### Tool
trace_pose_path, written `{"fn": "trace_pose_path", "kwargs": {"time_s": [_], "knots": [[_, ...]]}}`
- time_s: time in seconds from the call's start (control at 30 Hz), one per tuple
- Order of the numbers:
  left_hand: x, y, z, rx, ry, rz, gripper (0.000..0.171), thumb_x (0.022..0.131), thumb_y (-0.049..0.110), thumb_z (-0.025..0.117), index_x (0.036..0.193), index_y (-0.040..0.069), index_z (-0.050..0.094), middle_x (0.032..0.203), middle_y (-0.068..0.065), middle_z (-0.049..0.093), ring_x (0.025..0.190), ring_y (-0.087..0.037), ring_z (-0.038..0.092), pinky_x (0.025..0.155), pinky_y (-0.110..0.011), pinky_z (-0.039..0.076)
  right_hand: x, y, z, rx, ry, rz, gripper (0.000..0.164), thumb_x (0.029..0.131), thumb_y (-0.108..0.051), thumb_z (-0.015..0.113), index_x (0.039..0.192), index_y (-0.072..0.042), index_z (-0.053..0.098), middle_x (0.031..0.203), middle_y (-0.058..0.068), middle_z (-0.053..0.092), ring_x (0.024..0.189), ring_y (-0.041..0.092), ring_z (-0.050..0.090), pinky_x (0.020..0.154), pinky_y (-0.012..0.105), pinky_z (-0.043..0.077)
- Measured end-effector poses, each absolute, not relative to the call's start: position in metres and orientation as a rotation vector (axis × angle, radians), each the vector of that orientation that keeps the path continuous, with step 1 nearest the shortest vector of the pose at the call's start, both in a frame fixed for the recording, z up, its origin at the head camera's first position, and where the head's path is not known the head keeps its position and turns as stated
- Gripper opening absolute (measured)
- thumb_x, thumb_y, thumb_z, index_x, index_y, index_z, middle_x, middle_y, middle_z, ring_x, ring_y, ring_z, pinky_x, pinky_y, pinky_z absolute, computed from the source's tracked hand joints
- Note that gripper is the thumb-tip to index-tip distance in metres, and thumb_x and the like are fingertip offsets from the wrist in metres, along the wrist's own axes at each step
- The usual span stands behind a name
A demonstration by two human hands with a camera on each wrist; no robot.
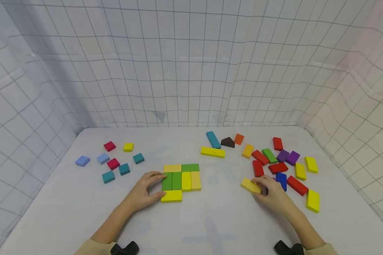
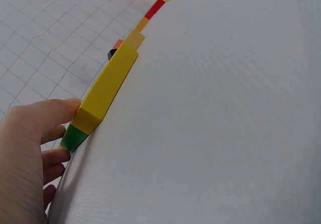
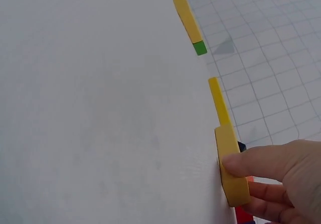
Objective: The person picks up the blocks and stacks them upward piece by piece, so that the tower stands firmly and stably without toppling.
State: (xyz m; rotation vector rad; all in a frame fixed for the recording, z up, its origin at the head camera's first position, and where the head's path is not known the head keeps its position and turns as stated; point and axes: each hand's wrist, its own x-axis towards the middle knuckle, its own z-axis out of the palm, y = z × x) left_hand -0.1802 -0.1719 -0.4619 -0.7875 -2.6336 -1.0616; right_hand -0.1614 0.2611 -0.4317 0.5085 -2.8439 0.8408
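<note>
On the white table, a flat patch of rectangular blocks has tan and green ones at its top, green, yellow and tan upright ones (image 1: 196, 181) in the middle, and a yellow block (image 1: 171, 196) at lower left. My left hand (image 1: 145, 190) rests at the patch's left side, its thumb touching the yellow block and its fingertips at a green block (image 1: 167, 181). Over on the right, my right hand (image 1: 272, 194) pinches a pale yellow block (image 1: 250, 185) between thumb and fingers; the right wrist view shows the thumb on this block's face (image 3: 233, 189).
Red, purple, yellow, green and blue blocks lie scattered beyond and beside the right hand, including a red block (image 1: 297, 185). Small cubes, such as a teal cube (image 1: 108, 176), lie at left. Behind the patch are a long yellow block (image 1: 212, 152) and a blue block (image 1: 213, 140).
</note>
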Motion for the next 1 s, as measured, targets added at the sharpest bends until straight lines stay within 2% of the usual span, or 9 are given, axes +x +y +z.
{"fn": "trace_pose_path", "kwargs": {"time_s": [0.13,0.27,0.37,0.63,1.0], "knots": [[-0.181,-0.172,-0.462,-0.791,-2.633,-1.061,0.045,0.077,0.024,0.071,0.118,0.010,0.060,0.121,-0.007,0.053,0.113,-0.027,0.046,0.093,-0.052,0.040,-0.165,0.252,-0.427,0.497,-2.885,0.888,0.037,0.072,-0.005,0.075,0.107,-0.008,0.064,0.096,0.000,0.061,0.081,0.012,0.053,0.071,0.022,0.051],[-0.181,-0.172,-0.462,-0.796,-2.633,-1.062,0.045,0.077,0.024,0.071,0.119,0.010,0.060,0.121,-0.007,0.053,0.113,-0.027,0.046,0.093,-0.052,0.041,-0.170,0.227,-0.419,0.639,-2.891,0.957,0.035,0.074,-0.004,0.073,0.108,-0.008,0.064,0.098,0.001,0.061,0.088,0.015,0.056,0.079,0.031,0.052],[-0.181,-0.172,-0.462,-0.803,-2.631,-1.060,0.045,0.078,0.025,0.070,0.119,0.011,0.059,0.121,-0.006,0.053,0.113,-0.025,0.046,0.093,-0.051,0.041,-0.172,0.201,-0.415,0.788,-2.895,0.980,0.035,0.075,-0.006,0.073,0.110,-0.009,0.064,0.100,-0.001,0.060,0.091,0.015,0.056,0.081,0.033,0.051],[-0.182,-0.172,-0.462,-0.797,-2.640,-1.058,0.045,0.078,0.026,0.070,0.120,0.012,0.059,0.121,-0.005,0.053,0.112,-0.024,0.046,0.093,-0.051,0.041,-0.173,0.137,-0.416,1.166,-2.873,0.942,0.032,0.080,-0.013,0.069,0.112,-0.010,0.064,0.103,-0.003,0.056,0.094,0.011,0.051,0.086,0.026,0.047],[-0.180,-0.172,-0.460,-0.795,-2.635,-1.060,0.046,0.077,0.025,0.071,0.119,0.010,0.060,0.121,-0.008,0.054,0.113,-0.026,0.046,0.094,-0.051,0.040,-0.173,0.110,-0.423,1.268,-2.779,0.668,0.030,0.080,-0.016,0.070,0.109,-0.012,0.066,0.101,0.000,0.057,0.091,0.013,0.049,0.085,0.028,0.044]]}}
